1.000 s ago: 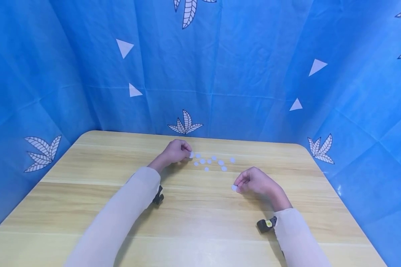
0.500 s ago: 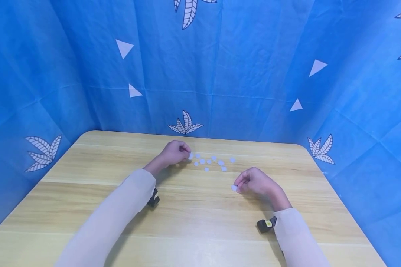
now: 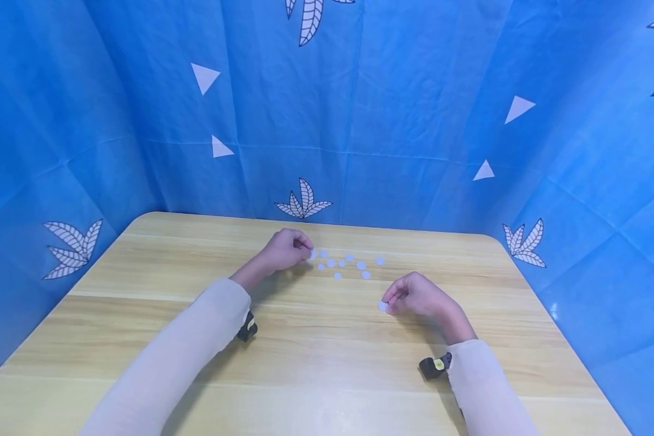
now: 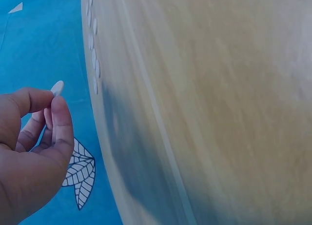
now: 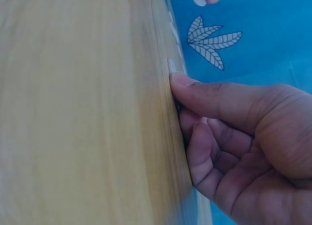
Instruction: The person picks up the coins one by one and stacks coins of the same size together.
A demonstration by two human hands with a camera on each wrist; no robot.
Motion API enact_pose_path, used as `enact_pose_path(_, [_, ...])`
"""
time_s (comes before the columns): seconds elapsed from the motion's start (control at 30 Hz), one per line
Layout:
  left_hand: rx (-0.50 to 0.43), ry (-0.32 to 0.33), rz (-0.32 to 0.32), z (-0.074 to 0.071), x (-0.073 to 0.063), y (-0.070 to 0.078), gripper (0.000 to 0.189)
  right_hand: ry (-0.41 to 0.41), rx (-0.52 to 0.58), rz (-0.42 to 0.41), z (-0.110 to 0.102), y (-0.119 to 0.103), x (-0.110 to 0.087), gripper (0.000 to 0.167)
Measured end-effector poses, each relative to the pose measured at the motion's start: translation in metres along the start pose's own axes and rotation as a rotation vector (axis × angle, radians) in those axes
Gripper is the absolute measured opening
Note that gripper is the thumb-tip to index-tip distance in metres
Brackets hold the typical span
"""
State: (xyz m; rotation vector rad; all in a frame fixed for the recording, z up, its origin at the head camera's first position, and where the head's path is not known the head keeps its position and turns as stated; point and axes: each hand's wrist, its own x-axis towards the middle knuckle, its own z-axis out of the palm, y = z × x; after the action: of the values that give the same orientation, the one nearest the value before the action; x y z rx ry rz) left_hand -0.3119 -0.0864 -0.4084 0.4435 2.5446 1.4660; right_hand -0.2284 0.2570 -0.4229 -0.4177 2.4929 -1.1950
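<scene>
My left hand (image 3: pixel 286 248) pinches a small white disc (image 4: pixel 58 88) between thumb and fingertip, raised above the table in the left wrist view. Beside it, toward the middle of the far side, several flat white discs (image 3: pixel 361 266) of differing sizes lie scattered on the wood. Nearer to me and to the right, my right hand (image 3: pixel 416 295) pinches another white disc (image 3: pixel 383 306) by its edge, low at the table surface. In the right wrist view the thumb (image 5: pixel 195 91) covers most of that disc (image 5: pixel 171 65), and the other fingers curl underneath.
The light wooden table (image 3: pixel 327 363) has rounded far corners. A blue curtain (image 3: pixel 414 91) printed with white leaves and triangles hangs behind it and along both sides. Black wrist cameras (image 3: pixel 432 367) sit at the sleeve cuffs.
The left forearm and its wrist camera have shifted a little left and down, while the left hand stays near the discs with its disc. My right hand has stayed in place.
</scene>
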Motion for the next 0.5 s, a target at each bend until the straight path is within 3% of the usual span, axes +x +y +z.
enact_pose_path(0.5, [0.016, -0.033, 0.037, 0.016, -0.008, 0.01, 0.016, 0.003, -0.007, 0.006, 0.0, -0.001, 0.0, 0.013])
